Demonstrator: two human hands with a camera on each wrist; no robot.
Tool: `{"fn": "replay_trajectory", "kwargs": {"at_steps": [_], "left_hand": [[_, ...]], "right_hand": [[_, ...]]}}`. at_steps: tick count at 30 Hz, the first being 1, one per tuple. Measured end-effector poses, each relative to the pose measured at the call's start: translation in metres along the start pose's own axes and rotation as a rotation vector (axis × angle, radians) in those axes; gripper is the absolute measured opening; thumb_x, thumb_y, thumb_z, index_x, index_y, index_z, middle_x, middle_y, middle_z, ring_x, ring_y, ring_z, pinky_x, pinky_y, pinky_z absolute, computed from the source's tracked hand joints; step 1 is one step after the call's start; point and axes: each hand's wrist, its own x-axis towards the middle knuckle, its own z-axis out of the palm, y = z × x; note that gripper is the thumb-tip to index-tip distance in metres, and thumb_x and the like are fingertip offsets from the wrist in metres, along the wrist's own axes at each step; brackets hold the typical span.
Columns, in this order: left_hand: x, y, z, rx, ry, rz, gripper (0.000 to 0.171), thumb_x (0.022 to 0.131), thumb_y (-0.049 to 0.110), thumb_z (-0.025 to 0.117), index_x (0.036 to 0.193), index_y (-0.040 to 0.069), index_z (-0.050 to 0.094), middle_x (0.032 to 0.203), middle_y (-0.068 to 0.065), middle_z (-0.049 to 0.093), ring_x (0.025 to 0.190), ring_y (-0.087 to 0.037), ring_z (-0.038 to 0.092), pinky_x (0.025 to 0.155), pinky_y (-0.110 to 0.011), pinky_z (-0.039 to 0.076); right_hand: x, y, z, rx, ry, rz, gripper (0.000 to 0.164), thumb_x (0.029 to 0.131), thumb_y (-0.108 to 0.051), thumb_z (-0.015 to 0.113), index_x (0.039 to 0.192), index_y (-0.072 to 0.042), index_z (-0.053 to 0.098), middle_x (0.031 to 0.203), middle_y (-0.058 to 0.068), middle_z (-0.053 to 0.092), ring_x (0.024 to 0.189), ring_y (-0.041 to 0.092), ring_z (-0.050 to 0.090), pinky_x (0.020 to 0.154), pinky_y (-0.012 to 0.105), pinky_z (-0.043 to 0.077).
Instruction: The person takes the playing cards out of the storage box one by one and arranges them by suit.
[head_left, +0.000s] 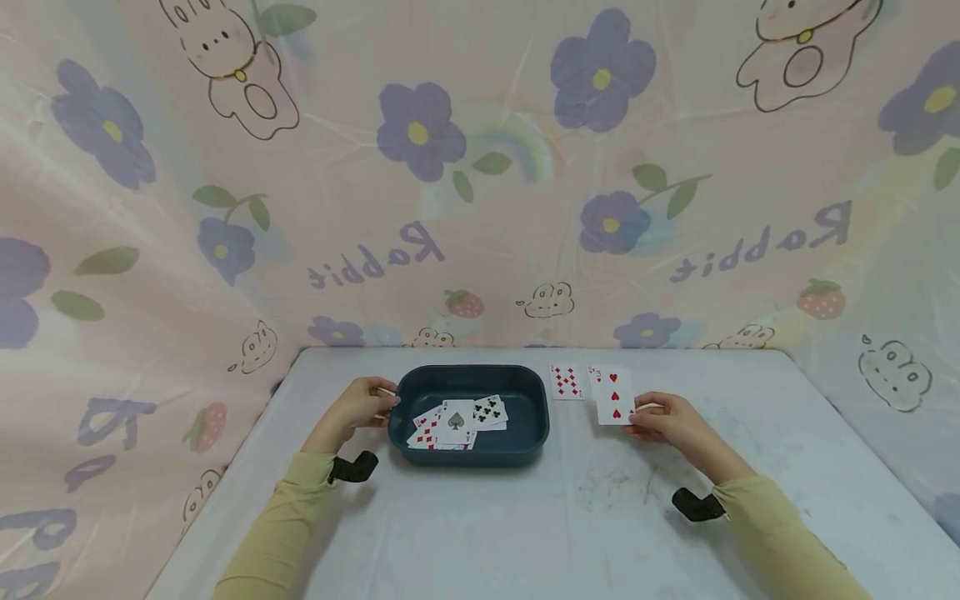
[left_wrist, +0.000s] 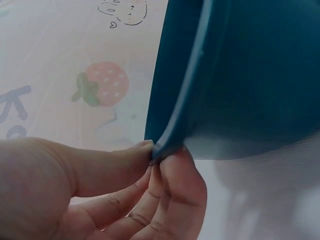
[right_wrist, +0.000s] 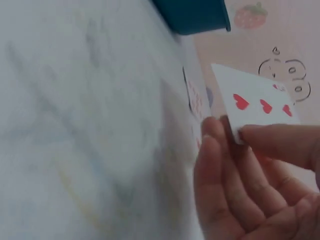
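One left hand (head_left: 357, 412) and one right hand (head_left: 663, 418), two in all; two sleeves (head_left: 272, 529); two black wrist pieces (head_left: 356, 467); one tabletop (head_left: 480, 533); one dark tray (head_left: 468, 458); one held card (head_left: 614, 402); two cards on the tabletop (head_left: 567, 382); at least three overlapping cards in the tray (head_left: 454, 423), exact number hidden.

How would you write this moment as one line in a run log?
left hand pinches rim of blue tray; right hand holds three of hearts raised; cards lie in tray; diamonds card lies right of tray
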Motion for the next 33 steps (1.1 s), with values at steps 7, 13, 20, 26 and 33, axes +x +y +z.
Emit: {"fn": "replay_trajectory", "kwargs": {"at_steps": [7, 13, 20, 26, 33], "left_hand": [[-0.001, 0.001, 0.000, 0.015, 0.002, -0.006, 0.028, 0.092, 0.004, 0.061, 0.119, -0.004, 0.054, 0.100, -0.020, 0.059, 0.069, -0.019, 0.055, 0.060, -0.029, 0.052], [-0.001, 0.000, -0.001, 0.017, -0.001, -0.011, 0.028, 0.093, 0.004, 0.061, 0.119, -0.004, 0.053, 0.099, -0.019, 0.058, 0.070, -0.020, 0.056, 0.061, -0.030, 0.052], [0.002, 0.000, -0.002, -0.003, -0.018, -0.006, 0.028, 0.093, 0.007, 0.061, 0.119, -0.003, 0.055, 0.097, -0.017, 0.058, 0.077, -0.022, 0.058, 0.064, -0.030, 0.053], [0.003, 0.000, -0.001, -0.015, -0.019, -0.003, 0.029, 0.093, 0.007, 0.061, 0.120, -0.003, 0.054, 0.100, -0.017, 0.059, 0.079, -0.023, 0.058, 0.065, -0.030, 0.053], [0.006, -0.003, -0.001, -0.033, -0.022, 0.007, 0.030, 0.095, 0.007, 0.058, 0.122, -0.004, 0.053, 0.102, -0.017, 0.059, 0.079, -0.023, 0.058, 0.065, -0.030, 0.053]], "right_hand": [[-0.011, 0.005, -0.008, -0.108, 0.007, 0.086, 0.031, 0.093, -0.014, 0.061, 0.110, 0.011, 0.054, 0.092, 0.009, 0.066, 0.082, 0.021, 0.066, 0.074, 0.034, 0.053], [-0.017, 0.009, -0.009, -0.258, 0.040, 0.127, 0.027, 0.093, -0.013, 0.061, 0.106, 0.010, 0.060, 0.077, 0.005, 0.063, 0.069, 0.015, 0.055, 0.060, 0.029, 0.048], [-0.017, 0.012, -0.013, -0.261, 0.026, 0.142, 0.032, 0.091, -0.012, 0.064, 0.112, 0.013, 0.059, 0.077, 0.006, 0.064, 0.068, 0.015, 0.058, 0.058, 0.027, 0.048], [-0.017, 0.012, -0.012, -0.283, 0.003, 0.141, 0.034, 0.090, -0.013, 0.066, 0.112, 0.012, 0.060, 0.077, 0.007, 0.065, 0.068, 0.015, 0.060, 0.058, 0.027, 0.049], [-0.014, 0.013, -0.009, -0.275, 0.020, 0.149, 0.031, 0.089, -0.012, 0.068, 0.108, 0.012, 0.061, 0.074, 0.007, 0.065, 0.066, 0.014, 0.059, 0.058, 0.026, 0.049]]}}
